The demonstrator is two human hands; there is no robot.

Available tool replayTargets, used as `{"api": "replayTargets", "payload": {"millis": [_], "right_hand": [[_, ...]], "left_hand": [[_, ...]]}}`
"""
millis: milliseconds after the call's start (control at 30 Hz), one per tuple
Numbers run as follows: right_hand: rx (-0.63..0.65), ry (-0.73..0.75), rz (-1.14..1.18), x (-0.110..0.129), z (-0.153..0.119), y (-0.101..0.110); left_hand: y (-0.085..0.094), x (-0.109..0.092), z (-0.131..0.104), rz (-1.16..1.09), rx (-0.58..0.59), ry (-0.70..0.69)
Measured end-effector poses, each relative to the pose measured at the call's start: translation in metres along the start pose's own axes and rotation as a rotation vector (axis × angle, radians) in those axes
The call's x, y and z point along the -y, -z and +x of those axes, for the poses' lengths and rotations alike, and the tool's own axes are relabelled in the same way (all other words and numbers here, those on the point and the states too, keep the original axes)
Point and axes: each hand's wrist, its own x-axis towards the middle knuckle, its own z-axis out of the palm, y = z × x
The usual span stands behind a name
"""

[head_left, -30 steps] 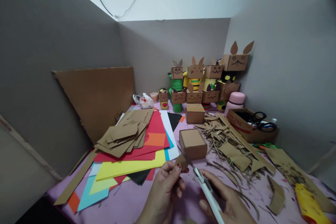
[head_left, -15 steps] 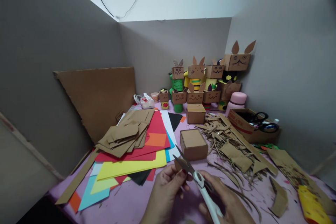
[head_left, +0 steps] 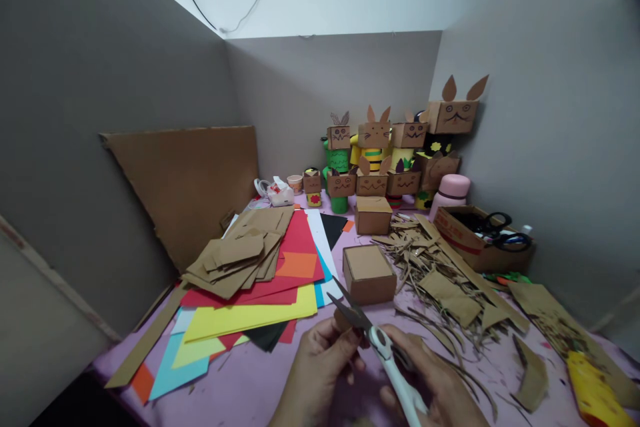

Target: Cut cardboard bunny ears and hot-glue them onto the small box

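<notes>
We see both grey metal blades (head_left: 345,307) of the white-plastic-handled scissors (head_left: 384,345) with their tips standing apart, where a second ago only one stands out clearly; the small brown cardboard piece (head_left: 343,321) also shows less, mostly hidden behind blade and thumb. Our left hand (head_left: 326,352) pinches that piece between thumb and fingers, just beside the blades, while our right hand (head_left: 425,368) is wrapped around the handles, holding them partly spread. We judge this to be the trimming step, and the next move seems to call for a steady pinch with fingertips clear of the cutting edge. Against the earlier view, our left thumb sits nearer the pivot, while the brown cubic cardboard box (head_left: 369,275) beyond the tips and the tangled brown cardboard scraps (head_left: 420,257) farther right of the grip look unmoved.
</notes>
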Motion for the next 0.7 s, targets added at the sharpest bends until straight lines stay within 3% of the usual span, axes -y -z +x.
{"api": "replayTargets", "payload": {"millis": [300,700], "right_hand": [[-0.025,0.016,-0.072,-0.0037,-0.0002,-0.0014],[-0.198,0.058,-0.114,-0.0042,-0.003,-0.0078]], "left_hand": [[0.0033,0.0007,-0.0037,-0.001,0.011,-0.153],[0.0008,-0.0021,-0.0026,0.02,-0.019,-0.068]]}}
